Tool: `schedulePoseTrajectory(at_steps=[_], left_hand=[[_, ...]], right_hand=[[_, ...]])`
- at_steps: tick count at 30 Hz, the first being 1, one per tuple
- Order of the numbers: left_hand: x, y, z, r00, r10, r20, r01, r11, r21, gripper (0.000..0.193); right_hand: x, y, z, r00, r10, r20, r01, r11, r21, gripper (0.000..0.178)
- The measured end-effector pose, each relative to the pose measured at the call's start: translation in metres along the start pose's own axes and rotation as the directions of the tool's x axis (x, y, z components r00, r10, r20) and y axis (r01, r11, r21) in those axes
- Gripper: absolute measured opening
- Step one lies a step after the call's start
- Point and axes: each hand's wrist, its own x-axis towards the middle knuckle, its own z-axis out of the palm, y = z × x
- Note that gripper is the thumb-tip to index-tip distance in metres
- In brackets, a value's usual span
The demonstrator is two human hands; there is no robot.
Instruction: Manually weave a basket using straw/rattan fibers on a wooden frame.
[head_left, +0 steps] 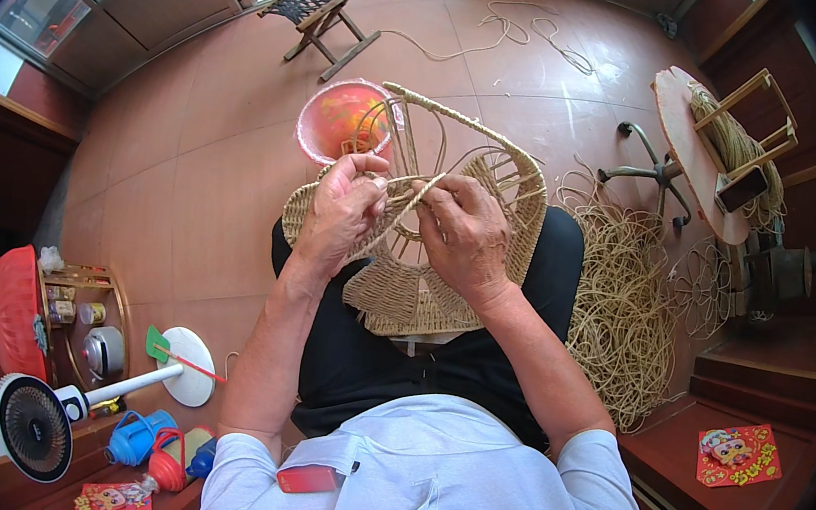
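Observation:
A wickerwork piece (pixel 385 298) of straw-coloured cord, with a thick curved rim and open spokes, rests on my lap. Over its middle, my left hand (pixel 341 209) pinches a cord (pixel 425 193) between thumb and fingers. My right hand (pixel 468 234) grips the same cord a short way to the right, fingers bent around it. Loose strands cross between the two hands. Just beyond the left hand stands a pink basin (pixel 328 117) with orange-yellow colour inside; the wickerwork hides part of it.
A heap of loose cord (pixel 622 320) covers the floor at my right. Behind it are a round-topped swivel stand (pixel 674 124) and a coil of cord (pixel 733 141). A folding stool (pixel 324 19) stands far ahead. At left are a fan (pixel 33 426) and a blue jug (pixel 134 437).

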Motion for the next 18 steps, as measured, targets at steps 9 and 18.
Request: schedulePoseTrajectory(at_steps=[9, 18], left_hand=[[0.027, 0.015, -0.014, 0.968, 0.243, -0.07, -0.239, 0.969, 0.054, 0.031], [0.068, 0.016, 0.008, 0.942, 0.32, 0.102, -0.335, 0.916, 0.219, 0.015]], right_hand=[[-0.004, -0.009, 0.001, 0.991, -0.079, 0.105, 0.091, 0.99, -0.108, 0.033], [-0.004, -0.018, 0.001, 0.956, 0.006, 0.293, 0.066, 0.969, -0.237, 0.048]])
